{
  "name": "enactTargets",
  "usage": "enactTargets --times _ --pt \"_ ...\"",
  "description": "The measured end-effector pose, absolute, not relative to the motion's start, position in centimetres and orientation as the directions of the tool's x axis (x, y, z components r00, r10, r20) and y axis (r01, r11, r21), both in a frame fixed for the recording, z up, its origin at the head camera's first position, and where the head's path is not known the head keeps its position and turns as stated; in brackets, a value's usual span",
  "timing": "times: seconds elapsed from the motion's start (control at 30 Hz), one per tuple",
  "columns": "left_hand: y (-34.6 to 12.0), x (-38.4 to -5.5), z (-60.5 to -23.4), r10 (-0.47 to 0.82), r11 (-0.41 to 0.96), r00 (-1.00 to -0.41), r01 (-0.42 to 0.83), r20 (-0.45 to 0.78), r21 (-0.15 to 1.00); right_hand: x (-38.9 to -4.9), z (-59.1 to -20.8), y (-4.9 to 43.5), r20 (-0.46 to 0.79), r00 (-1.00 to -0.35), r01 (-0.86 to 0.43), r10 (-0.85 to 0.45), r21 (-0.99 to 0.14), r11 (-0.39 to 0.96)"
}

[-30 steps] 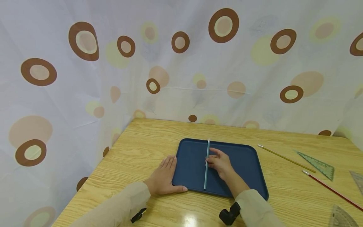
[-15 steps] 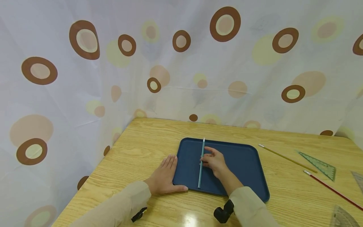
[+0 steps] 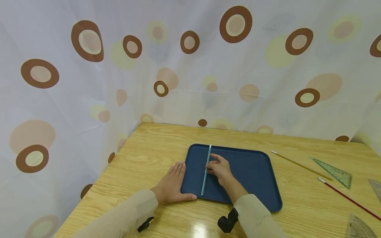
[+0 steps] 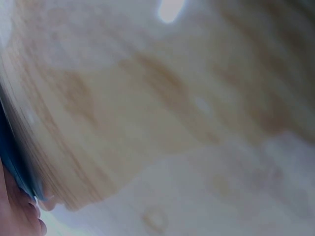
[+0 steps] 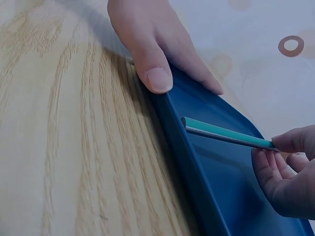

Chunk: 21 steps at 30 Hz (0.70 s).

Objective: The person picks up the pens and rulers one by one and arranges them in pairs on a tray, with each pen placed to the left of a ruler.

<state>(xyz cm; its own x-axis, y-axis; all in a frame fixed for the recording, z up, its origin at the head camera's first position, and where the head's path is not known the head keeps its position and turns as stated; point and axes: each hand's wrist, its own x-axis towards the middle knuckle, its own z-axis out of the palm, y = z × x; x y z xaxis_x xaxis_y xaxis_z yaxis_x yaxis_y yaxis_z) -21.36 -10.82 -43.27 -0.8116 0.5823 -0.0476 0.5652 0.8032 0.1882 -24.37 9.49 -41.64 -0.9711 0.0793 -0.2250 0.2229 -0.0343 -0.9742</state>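
A teal unsharpened pencil (image 3: 204, 183) with a pale end cap lies lengthwise over the left part of a dark blue tray (image 3: 247, 175). My right hand (image 3: 219, 170) pinches it near the middle between thumb and fingers. In the right wrist view the pencil (image 5: 221, 132) slants over the tray, its blunt near end close to the rim. My left hand (image 3: 172, 186) rests flat at the tray's left side, fingers straight along that edge and thumb at the front corner. Only part of the left hand (image 4: 19, 214) shows in the left wrist view.
Right of the tray, a yellow pencil (image 3: 300, 165), a red pencil (image 3: 348, 199) and a green set square (image 3: 334, 173) lie on the wooden table (image 3: 148, 148). A clear protractor (image 3: 358, 228) is at the lower right. A patterned curtain (image 3: 178, 72) hangs behind.
My right hand has moved left across the tray with the teal pencil, which now tilts slightly more. My left hand has stayed at the tray's edge.
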Motion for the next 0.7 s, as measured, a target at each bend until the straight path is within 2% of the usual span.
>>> enactTargets --times 0.7 --pt "-11.0 -21.2 -43.1 0.581 0.804 -0.812 0.564 -0.049 0.189 -24.7 -41.8 7.2 -0.189 -0.978 0.195 0.091 -0.979 0.060"
